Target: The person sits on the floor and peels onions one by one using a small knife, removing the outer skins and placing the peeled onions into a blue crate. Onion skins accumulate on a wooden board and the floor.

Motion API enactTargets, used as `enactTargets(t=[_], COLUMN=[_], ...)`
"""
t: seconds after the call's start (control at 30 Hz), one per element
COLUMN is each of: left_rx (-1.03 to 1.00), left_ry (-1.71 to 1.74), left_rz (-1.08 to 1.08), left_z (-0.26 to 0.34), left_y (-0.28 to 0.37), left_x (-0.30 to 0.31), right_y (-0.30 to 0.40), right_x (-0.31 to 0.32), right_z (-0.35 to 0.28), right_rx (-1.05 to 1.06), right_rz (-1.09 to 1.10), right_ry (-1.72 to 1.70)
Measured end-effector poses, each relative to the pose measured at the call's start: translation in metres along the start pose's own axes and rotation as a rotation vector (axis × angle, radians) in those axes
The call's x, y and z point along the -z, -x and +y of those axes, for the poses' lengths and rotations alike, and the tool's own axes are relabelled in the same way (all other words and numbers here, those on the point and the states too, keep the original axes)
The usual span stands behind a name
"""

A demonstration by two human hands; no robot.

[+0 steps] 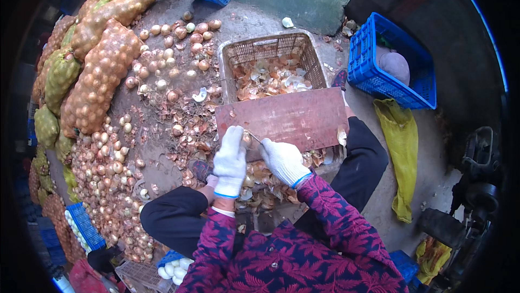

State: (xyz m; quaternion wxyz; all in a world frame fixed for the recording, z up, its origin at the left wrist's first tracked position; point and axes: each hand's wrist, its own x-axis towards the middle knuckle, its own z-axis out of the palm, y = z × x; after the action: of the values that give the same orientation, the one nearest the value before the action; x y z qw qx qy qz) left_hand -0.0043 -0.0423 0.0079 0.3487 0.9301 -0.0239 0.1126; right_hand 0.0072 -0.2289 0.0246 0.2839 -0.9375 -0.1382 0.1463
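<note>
My left hand (232, 159), in a white knit glove, is closed around an onion (246, 136), only partly visible at its fingers. My right hand (282, 159), gloved alike, grips a thin-bladed knife (255, 137) whose tip meets the onion; its handle is hidden in the glove. Both hands are over the near edge of a reddish board (284, 118), which lies across a plastic crate (225, 61) holding onion skins (268, 77). More skins (264, 191) lie below my hands, between my legs.
Loose onions (105, 159) and skins spread over the floor at left, beside filled mesh sacks (101, 73). A blue crate (361, 53) and a yellow sack (400, 155) are at right. Peeled onions (175, 270) sit in a crate at bottom left.
</note>
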Motion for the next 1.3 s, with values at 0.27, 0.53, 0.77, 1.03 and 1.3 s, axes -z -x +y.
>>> enactTargets(t=[0.27, 0.53, 0.77, 1.03, 1.3], left_rx=[0.223, 0.186, 0.280, 0.363, 0.348], left_ry=[0.222, 0.273, 0.375, 0.755, 0.675], left_rz=[-0.174, -0.115, 0.055, 0.065, 0.223], left_z=[-0.007, -0.012, 0.002, 0.044, 0.043], left_y=[-0.022, -0.012, 0.007, 0.081, 0.119], left_x=[0.015, 0.001, 0.025, 0.092, 0.147], right_y=[-0.016, -0.021, -0.007, 0.036, 0.046], right_x=[-0.001, 0.001, -0.004, 0.041, 0.019], right_z=[0.002, 0.002, -0.016, -0.075, -0.127], right_rx=[0.045, -0.486, -0.127, -0.074, -0.013], right_rz=[-0.045, -0.350, 0.078, -0.148, -0.135], right_ry=[-0.017, -1.237, -0.326, -0.555, -0.511])
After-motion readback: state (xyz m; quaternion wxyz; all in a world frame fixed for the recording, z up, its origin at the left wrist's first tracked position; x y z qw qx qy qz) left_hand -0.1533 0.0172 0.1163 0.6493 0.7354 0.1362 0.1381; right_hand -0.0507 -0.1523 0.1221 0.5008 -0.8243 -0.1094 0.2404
